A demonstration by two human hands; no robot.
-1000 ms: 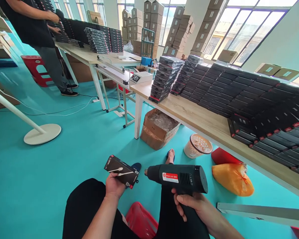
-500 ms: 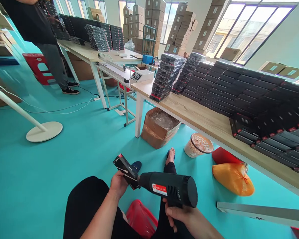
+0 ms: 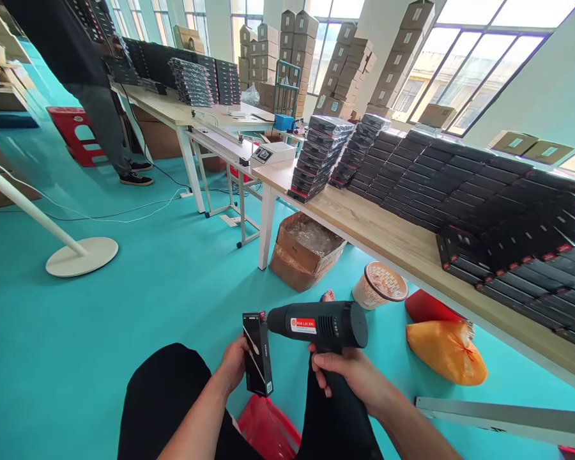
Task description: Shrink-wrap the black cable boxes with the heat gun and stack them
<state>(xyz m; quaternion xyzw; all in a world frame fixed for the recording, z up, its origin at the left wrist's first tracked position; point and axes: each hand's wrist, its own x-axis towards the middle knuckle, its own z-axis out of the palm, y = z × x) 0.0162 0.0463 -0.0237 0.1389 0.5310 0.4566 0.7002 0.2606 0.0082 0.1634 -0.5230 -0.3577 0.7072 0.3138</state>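
A slim black box (image 3: 257,361) with a cable pictured on its front stands nearly upright in my left hand (image 3: 233,363), gripped by its left edge. My right hand (image 3: 347,370) is wrapped round the handle of a black heat gun (image 3: 316,322) with a red and white label. The gun lies level, its nozzle pointing left at the top right edge of the box. Whether nozzle and box touch I cannot tell. Both are held above my lap, over a red plastic stool (image 3: 268,428) between my legs.
On the right, a wooden table (image 3: 364,214) bears rows of stacked black boxes (image 3: 421,172). Below it are a carton of clear film (image 3: 306,249), a waste basket (image 3: 379,285) and an orange bag (image 3: 445,351). A white stand base (image 3: 81,257) is at left; a person (image 3: 91,96) stands at another table.
My left hand has turned the box from a tilt to nearly upright, its printed front now facing me. The heat gun has moved slightly up and left, its nozzle now near the box's top.
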